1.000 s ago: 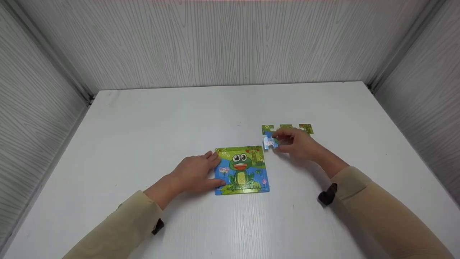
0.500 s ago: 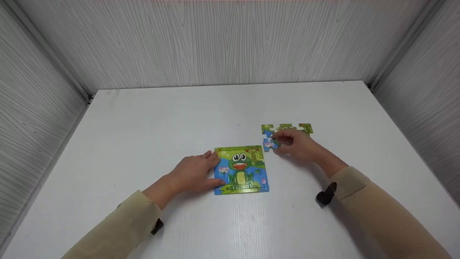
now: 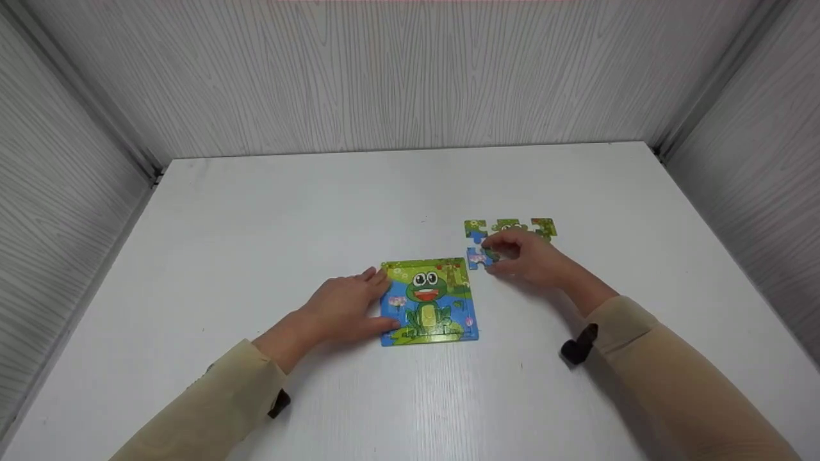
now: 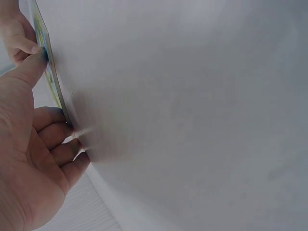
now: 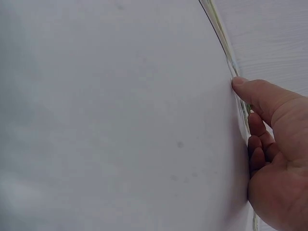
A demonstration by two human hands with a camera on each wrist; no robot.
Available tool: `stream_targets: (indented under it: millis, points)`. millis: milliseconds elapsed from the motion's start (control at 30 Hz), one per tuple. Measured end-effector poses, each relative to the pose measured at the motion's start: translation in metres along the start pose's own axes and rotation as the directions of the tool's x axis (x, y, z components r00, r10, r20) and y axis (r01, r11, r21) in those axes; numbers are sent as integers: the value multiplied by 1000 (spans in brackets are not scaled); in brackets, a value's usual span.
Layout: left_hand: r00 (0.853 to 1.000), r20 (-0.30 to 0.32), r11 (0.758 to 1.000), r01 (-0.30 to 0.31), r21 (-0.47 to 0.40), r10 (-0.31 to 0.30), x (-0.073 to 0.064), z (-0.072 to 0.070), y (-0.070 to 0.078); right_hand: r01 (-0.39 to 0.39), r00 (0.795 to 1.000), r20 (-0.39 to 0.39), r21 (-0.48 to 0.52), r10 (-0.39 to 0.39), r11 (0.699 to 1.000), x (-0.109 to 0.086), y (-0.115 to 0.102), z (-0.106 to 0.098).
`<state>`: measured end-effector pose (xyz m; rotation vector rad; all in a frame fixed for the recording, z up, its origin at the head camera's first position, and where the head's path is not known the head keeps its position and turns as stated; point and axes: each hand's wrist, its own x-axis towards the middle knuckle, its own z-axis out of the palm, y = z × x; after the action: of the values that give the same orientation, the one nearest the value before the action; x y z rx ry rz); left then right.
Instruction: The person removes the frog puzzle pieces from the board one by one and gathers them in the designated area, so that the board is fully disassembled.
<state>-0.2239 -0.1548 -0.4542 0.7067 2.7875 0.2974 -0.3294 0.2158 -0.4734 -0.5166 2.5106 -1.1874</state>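
My left hand (image 3: 346, 308) rests at the left edge of a square frog puzzle board (image 3: 442, 306). Its thumb (image 4: 32, 67) lies on the picture side, and the other fingers touch the board's side and the tabletop. To the upper right, my right hand (image 3: 526, 259) pinches a small blue jigsaw piece with a pink flower (image 3: 477, 257) between thumb and index finger, low at the table. Above that piece lies a green and blue corner piece (image 3: 475, 229). Further pieces, with the frog's eyes (image 3: 509, 225) and a tree corner (image 3: 544, 226), are partly hidden behind this hand.
Everything lies on a white table (image 3: 307, 211). A pale wood-grain panel (image 3: 410, 77) rises along its back edge, with similar panels at the left (image 3: 57, 192) and right (image 3: 756, 160).
The flower piece, tilted and overlapping the corner piece a second ago, has come down flat just below it, with my right fingers still at it. My left hand and the board have stayed put.
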Motion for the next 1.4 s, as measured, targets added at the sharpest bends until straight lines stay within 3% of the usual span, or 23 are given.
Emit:
stream_targets:
  millis: [967,1400]
  points:
    - [1000,5,1000,2,17,-2,1,2,0,-3,1000,-6,-94,3,996,-1,-1,-1]
    - [1000,10,1000,1,18,-1,0,2,-1,-12,1000,-17,-65,11,998,-1,1,-1]
